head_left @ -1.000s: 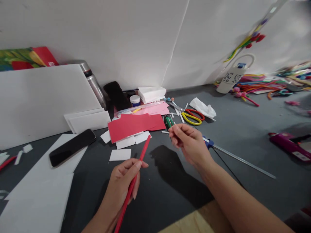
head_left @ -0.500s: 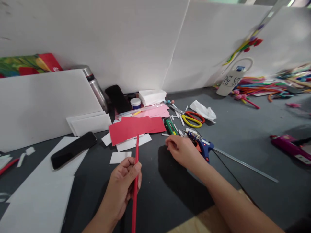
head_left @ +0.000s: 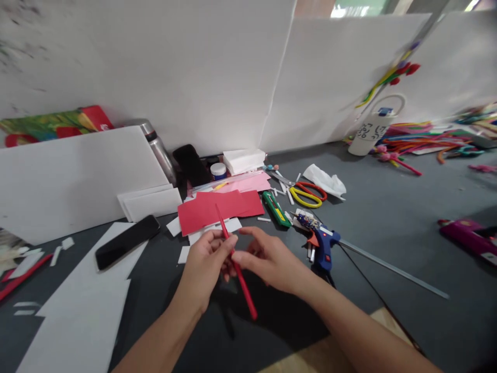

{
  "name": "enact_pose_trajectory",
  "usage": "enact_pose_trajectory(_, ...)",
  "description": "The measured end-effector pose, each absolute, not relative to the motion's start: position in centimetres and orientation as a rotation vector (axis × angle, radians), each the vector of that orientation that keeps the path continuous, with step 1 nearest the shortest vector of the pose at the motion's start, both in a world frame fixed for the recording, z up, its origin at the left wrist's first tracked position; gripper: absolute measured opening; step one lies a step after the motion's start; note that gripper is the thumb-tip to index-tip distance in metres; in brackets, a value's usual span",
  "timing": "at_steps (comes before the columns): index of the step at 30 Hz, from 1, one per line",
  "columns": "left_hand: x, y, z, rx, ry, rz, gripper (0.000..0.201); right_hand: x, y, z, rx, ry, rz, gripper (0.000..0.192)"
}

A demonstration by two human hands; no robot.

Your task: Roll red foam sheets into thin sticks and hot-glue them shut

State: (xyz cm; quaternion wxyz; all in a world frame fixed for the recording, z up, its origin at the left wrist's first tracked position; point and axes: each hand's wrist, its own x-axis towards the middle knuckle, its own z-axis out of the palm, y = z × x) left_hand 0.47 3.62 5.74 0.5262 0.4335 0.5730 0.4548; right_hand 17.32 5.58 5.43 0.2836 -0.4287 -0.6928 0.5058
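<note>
The slim red stick (head_left: 242, 282) is held in the air, nearer to the person than the red paper (head_left: 204, 211). The left hand (head_left: 205, 264) pinches it between thumb and fingers, which are closed around it. The right hand (head_left: 274, 259) is half open, its thumb beside the stick; whether it touches, I cannot tell. I think a light, even pinch is best, because the smooth, tapering stick looks like something that could bend. Behind the red paper lies flat pink paper (head_left: 252, 182); to its right, a hard green cutter (head_left: 276, 210), then the bulky blue glue gun (head_left: 325, 243).
</note>
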Motion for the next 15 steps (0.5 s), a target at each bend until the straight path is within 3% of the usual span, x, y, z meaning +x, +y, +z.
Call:
enact_pose_trajectory(2, 1.1, 5.0, 5.4, 1.103, 1.415, 1.141, 0.037, 17.2, 5.4, 5.5, -1.125, -1.921, 1.310, 0.059)
enact_pose_trajectory(4, 1.4, 6.1, 5.1, 1.180, 1.444, 1.143, 0.039, 17.3, 5.5, 5.3, -1.132, -1.953, 1.237, 0.053)
enact_pose_trajectory(10, -3.4, 8.1, 5.1, 1.614, 1.661, 1.130, 0.040, 19.0, 7.7, 4.9, -1.552, -2.035, 0.693, 0.049)
enact_pose_trajectory(12, -6.3, 9.0, 4.9, 2.214, 1.831, 0.910, 0.051, 19.6, 8.2, 5.2, -1.663, -2.069, 0.551, 0.052)
enact_pose_trajectory(15, -9.4, 10.5, 4.4, 2.581, 2.000, 0.445, 0.068, 19.8, 8.3, 5.5, -1.761, -2.141, 0.331, 0.056)
